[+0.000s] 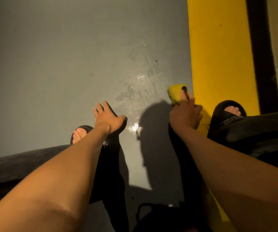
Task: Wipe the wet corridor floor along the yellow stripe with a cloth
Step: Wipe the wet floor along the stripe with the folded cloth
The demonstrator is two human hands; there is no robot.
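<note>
Evidently the wiping is only partly done: streaked, glistening wet patches (138,91) remain on the grey floor (51,64) just left of the yellow stripe (218,56), so by this view most of the strip ahead is judged still to be dried. Right hand (185,114), fingers curled closed, grips the bunched yellow cloth (176,93) against the floor at the stripe's left edge; left hand (108,117), fingers spread and holding nothing, reaches toward the floor near a black sandal (81,131).
</note>
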